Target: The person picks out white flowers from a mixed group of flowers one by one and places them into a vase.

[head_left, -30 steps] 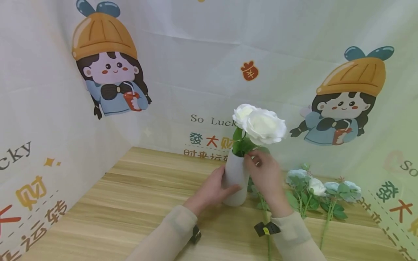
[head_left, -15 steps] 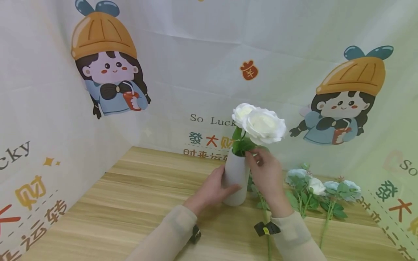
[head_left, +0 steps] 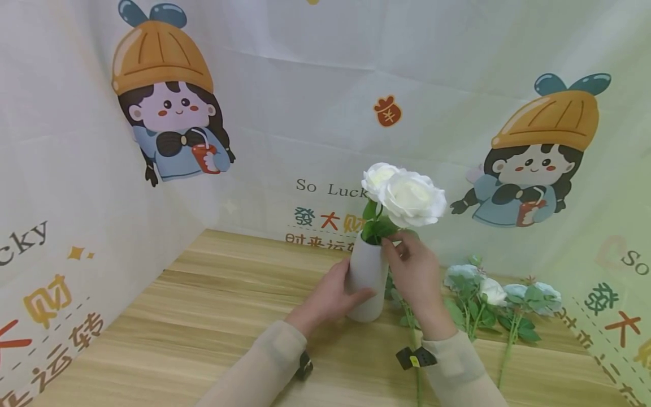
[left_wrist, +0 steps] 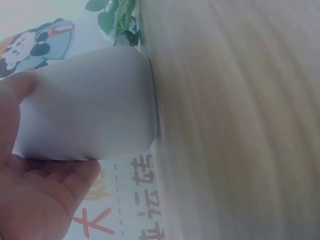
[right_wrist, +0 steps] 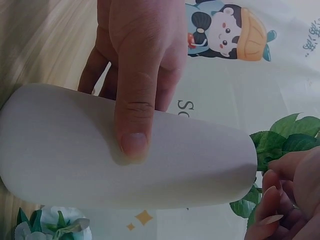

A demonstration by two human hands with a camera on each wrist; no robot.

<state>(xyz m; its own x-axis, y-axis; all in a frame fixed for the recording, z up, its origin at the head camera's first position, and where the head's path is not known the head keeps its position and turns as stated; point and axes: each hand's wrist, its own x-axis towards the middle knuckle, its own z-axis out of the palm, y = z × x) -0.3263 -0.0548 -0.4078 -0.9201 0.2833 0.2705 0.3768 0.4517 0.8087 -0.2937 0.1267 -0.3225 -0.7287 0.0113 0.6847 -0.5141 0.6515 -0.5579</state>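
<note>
A tall white vase [head_left: 367, 277] stands upright on the wooden table, its body seen close up in both wrist views. My left hand [head_left: 330, 294] grips it from the left, thumb across the front and fingers behind. Out of its mouth rise two white roses [head_left: 413, 198] with green leaves [head_left: 377, 228] just above the rim. At the right side of the rim, my right hand [head_left: 414, 277] pinches the rose's stem between thumb and forefinger. The right wrist view has those fingertips [right_wrist: 272, 167] against the greenery at the vase mouth. The lower stems are hidden inside the vase.
Several cut flowers lie on the table [head_left: 203, 316] to the right: pale blue blooms [head_left: 464, 277], a white rose [head_left: 492, 291] and another pale blue cluster [head_left: 544, 298]. One long green stem [head_left: 418, 376] runs under the right wrist. A printed cloth backdrop [head_left: 305, 113] encloses the back and sides.
</note>
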